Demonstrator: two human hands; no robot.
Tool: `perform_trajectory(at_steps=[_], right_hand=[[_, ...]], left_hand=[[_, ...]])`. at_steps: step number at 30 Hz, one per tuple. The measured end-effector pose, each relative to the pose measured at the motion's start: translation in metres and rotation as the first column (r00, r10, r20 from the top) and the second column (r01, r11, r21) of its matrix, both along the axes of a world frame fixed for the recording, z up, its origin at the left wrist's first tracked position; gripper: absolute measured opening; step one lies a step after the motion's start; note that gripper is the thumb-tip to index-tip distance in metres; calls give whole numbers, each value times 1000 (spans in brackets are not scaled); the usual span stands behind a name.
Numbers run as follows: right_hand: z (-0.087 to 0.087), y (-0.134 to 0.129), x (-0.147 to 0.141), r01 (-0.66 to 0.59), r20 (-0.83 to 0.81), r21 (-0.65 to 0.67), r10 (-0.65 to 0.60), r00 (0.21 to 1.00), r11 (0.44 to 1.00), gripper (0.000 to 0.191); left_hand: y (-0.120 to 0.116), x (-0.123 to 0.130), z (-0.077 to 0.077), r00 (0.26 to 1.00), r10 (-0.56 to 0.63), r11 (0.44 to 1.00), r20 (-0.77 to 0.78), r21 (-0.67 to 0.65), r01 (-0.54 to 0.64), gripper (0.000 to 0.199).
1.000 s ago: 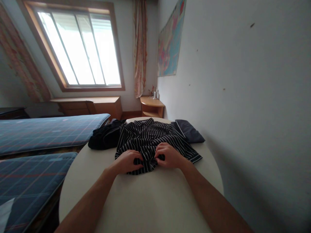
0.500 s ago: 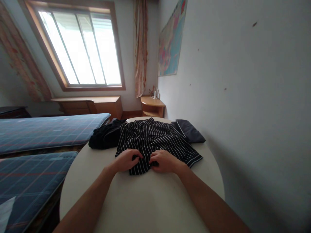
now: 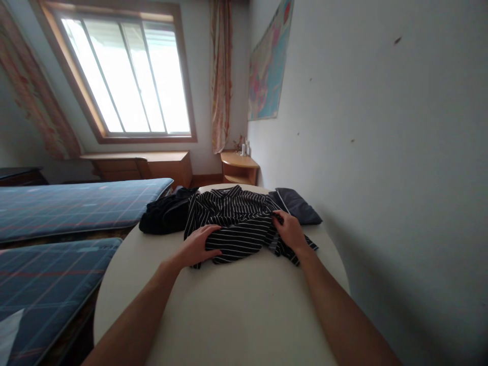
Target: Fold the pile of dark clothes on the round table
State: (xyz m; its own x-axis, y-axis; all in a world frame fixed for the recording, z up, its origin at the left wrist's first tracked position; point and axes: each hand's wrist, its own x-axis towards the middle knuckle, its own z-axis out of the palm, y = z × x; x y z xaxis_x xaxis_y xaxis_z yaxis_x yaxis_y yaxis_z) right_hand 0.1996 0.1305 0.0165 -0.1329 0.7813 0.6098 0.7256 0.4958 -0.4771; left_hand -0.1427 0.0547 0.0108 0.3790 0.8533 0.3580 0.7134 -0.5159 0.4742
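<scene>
A black shirt with white stripes [image 3: 244, 239] lies rumpled on the round white table [image 3: 229, 315], its collar at the far side. On the shirt's near left part rests my left hand [image 3: 198, 246], thumb and fingers spread apart. My right hand [image 3: 288, 229] pinches the shirt's fabric near its right side, where a fold is pulled across. The near hem is curved and lies between my two hands. Part of the right sleeve shows beyond my right wrist.
Dark bundled clothing [image 3: 165, 213] sits at the table's back left, touching the shirt. A folded dark grey cloth [image 3: 299, 206] lies at the back right. Two blue plaid mattresses [image 3: 76, 208] stand on the left. A white wall [image 3: 400, 178] rises close on the right.
My right hand has moved right and away from me, drawing the shirt's front fabric across. My left hand has opened and sits slightly farther forward on the cloth.
</scene>
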Motion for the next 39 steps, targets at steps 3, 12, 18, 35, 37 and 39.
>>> perform_trajectory(at_steps=[3, 12, 18, 35, 37, 39], right_hand=[[-4, 5, 5, 82, -58, 3, -82, 995, 997, 27], [-14, 13, 17, 285, -89, -19, -285, 954, 958, 24], [-13, 11, 9, 181, -102, -63, -187, 977, 981, 24], [-2, 3, 9, 67, -324, 68, -41, 945, 995, 53], [-2, 8, 15, 168, -395, 104, -115, 912, 980, 47], [-3, 12, 20, 219, -421, 81, -166, 892, 972, 40]], left_hand=[[0, -2, -3, 1000, -5, 1000, -6, 19, 5, 72], [2, -2, -5, 1000, -28, 999, 13, 31, 27, 82], [6, 1, 5, 978, 183, 968, 98, 155, -197, 35], [9, -7, -5, 960, 231, 972, 159, -79, -220, 64], [5, -8, -8, 935, 348, 934, -71, -61, -352, 79], [0, -10, -6, 828, 491, 852, -269, -51, -522, 89]])
